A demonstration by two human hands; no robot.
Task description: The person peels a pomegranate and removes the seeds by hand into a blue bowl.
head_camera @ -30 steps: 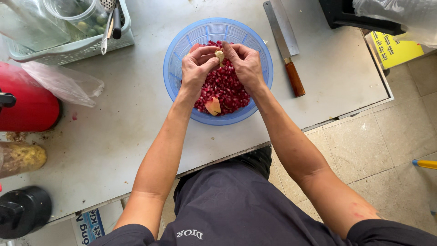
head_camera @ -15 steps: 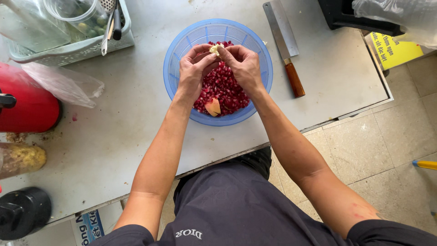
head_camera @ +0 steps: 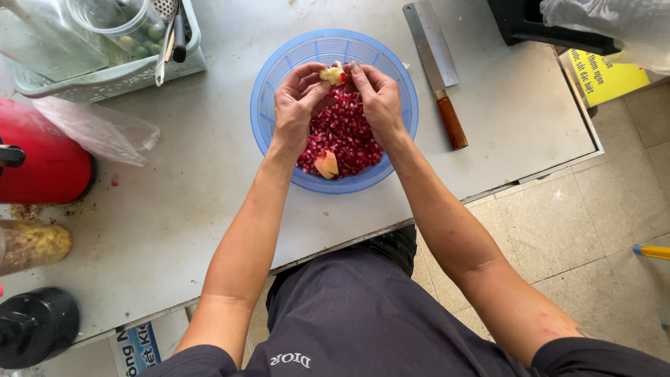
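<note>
A round blue colander [head_camera: 279,70] sits on the grey table, filled with red pomegranate seeds [head_camera: 342,136]. My left hand [head_camera: 296,105] and my right hand [head_camera: 377,98] meet over its far side, both pinching a small yellowish piece of pomegranate [head_camera: 332,74] between the fingertips. A pale wedge of rind [head_camera: 326,165] lies on the seeds near the colander's near rim.
A cleaver with a wooden handle [head_camera: 438,73] lies right of the colander. A grey basket [head_camera: 105,77] holding a plastic tub and utensils stands at the back left. A red jug [head_camera: 42,164], a clear bag [head_camera: 98,129], a jar [head_camera: 31,244] and a black lid [head_camera: 35,324] line the left edge.
Both hands have shifted slightly toward the colander's far rim with the pomegranate piece between them. Nothing else has moved.
</note>
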